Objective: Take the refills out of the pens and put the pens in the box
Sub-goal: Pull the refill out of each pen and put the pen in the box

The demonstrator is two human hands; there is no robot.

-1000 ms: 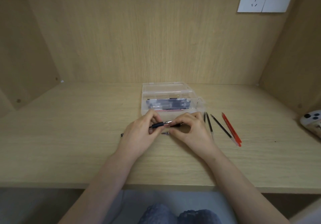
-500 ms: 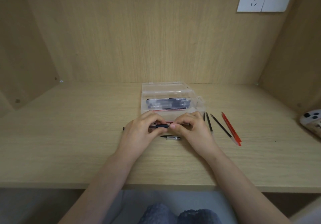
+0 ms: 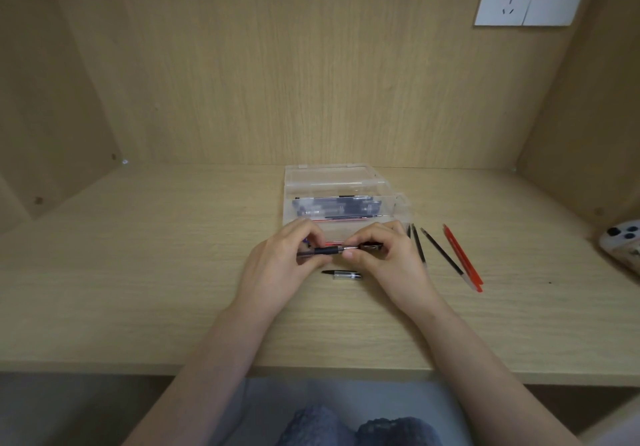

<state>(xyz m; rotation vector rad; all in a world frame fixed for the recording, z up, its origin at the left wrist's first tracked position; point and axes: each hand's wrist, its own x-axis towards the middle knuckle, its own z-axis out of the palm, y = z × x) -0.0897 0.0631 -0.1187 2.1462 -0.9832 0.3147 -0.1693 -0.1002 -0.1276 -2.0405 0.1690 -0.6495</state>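
fingers (image 3: 313, 237) of the left hand (image 3: 277, 269) curl round the dark barrel of a pen (image 3: 323, 251). the right hand (image 3: 394, 265) pinches the thin pale refill (image 3: 350, 247) showing at the barrel's end. both hover just in front of the clear box (image 3: 332, 177). this looks like the pulling-out step. next the right hand needs a straight pull along the barrel's line, away from the left hand, and then the emptied pen goes into the box, where dark pens (image 3: 332, 208) lie. a loose pen piece (image 3: 343, 275) lies in front of the box by the hands. black refills (image 3: 438, 253) and red refills (image 3: 462, 258) lie to its right, and a phone (image 3: 623, 248) further right. a wide pull could scatter them.
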